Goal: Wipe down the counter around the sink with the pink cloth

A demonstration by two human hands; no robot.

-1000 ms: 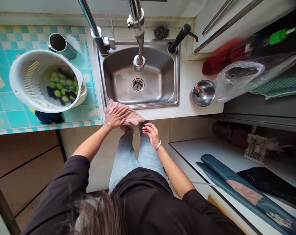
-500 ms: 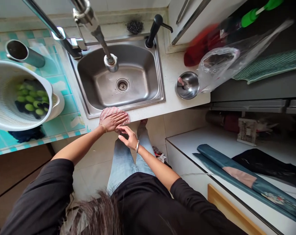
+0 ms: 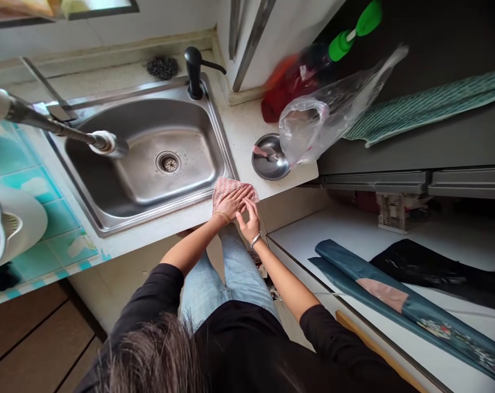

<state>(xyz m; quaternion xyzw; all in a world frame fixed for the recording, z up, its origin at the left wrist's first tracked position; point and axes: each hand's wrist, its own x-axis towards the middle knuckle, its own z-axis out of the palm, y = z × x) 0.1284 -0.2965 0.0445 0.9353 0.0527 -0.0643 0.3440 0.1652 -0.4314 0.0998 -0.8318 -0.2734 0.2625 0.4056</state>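
Observation:
A pink checked cloth (image 3: 226, 189) lies on the white counter's front edge, just right of the steel sink (image 3: 149, 158). My left hand (image 3: 233, 203) presses flat on top of the cloth, fingers spread. My right hand (image 3: 250, 219) sits just below the counter's edge, against the left hand, its fingers reaching up toward the cloth. Whether the right hand grips the cloth is hidden by the left hand.
A small steel bowl (image 3: 269, 158) stands on the counter right of the cloth, beside a clear plastic bag (image 3: 324, 120). A faucet head (image 3: 102, 142) hangs over the sink. A white colander (image 3: 10, 224) sits at far left. A lower white shelf (image 3: 353, 245) holds rolled blue material.
Both hands and the cloth have slid right along the counter's front edge, from the sink's front rim to the counter beside the steel bowl. The right hand rose to meet the left.

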